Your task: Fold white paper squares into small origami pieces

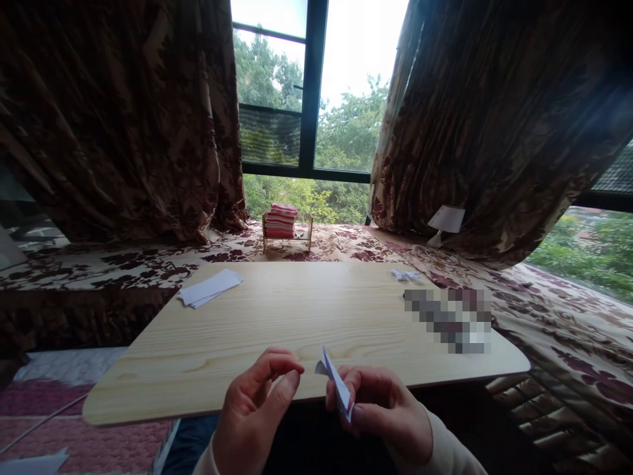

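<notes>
My right hand [383, 412] pinches a small folded piece of white paper [337, 382] over the near edge of the light wooden table [297, 323]. My left hand [254, 412] hovers just left of the paper with fingers curled toward the thumb, holding nothing that I can see. A small stack of white paper slips [210, 287] lies on the table's far left. A small folded white paper shape [405, 274] rests at the far right edge.
A pixelated patch [448, 318] covers something on the table's right. Behind stand a small wooden rack of pink-striped items [281, 224], a little white lamp [445, 221], brown floral curtains and a window. A pink rug [74, 429] lies lower left.
</notes>
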`<control>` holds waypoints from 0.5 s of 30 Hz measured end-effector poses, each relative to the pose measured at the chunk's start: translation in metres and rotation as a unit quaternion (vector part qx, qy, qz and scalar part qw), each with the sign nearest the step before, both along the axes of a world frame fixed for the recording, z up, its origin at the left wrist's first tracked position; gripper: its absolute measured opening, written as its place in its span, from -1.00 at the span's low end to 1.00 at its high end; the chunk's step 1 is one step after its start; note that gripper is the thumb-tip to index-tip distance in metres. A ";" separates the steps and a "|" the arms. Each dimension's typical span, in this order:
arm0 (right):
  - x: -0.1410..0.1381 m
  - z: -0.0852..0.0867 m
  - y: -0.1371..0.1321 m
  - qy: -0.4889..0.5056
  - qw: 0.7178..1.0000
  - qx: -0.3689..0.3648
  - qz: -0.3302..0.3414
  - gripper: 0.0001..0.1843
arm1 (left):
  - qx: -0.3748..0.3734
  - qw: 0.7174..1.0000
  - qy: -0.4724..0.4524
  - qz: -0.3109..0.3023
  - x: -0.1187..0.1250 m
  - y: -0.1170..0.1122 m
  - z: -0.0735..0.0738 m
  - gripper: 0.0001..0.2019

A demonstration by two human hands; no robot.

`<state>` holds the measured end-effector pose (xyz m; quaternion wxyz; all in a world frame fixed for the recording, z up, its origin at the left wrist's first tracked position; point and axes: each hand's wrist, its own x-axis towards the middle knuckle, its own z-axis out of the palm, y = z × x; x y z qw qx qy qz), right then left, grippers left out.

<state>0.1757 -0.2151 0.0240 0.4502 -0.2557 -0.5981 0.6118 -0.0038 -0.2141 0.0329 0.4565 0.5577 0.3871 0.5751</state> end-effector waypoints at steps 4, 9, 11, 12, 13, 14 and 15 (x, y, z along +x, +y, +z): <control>-0.011 0.004 -0.007 -0.187 0.947 0.194 -0.174 -0.94 | 0.012 0.998 0.064 0.022 0.002 -0.011 0.002 -0.86; -0.020 -0.002 -0.010 -0.336 0.795 0.404 -0.303 -0.85 | 0.040 0.989 0.135 0.046 0.003 -0.008 -0.003 -0.93; -0.022 -0.003 -0.010 -0.367 0.744 0.447 -0.336 -0.85 | 0.037 0.990 0.138 0.017 0.002 -0.005 -0.009 -0.93; -0.023 -0.002 -0.010 -0.378 0.724 0.461 -0.347 -0.85 | 0.034 0.991 0.130 0.003 0.001 -0.003 -0.012 -0.92; -0.024 -0.002 -0.010 -0.386 0.709 0.472 -0.355 -0.85 | 0.030 0.992 0.119 -0.010 0.001 -0.002 -0.015 -0.91; -0.025 -0.001 -0.009 -0.391 0.698 0.481 -0.359 -0.85 | 0.026 0.994 0.107 -0.019 0.001 -0.001 -0.018 -0.90; -0.026 -0.001 -0.009 -0.393 0.690 0.488 -0.362 -0.84 | 0.023 0.995 0.097 -0.026 0.001 0.000 -0.020 -0.90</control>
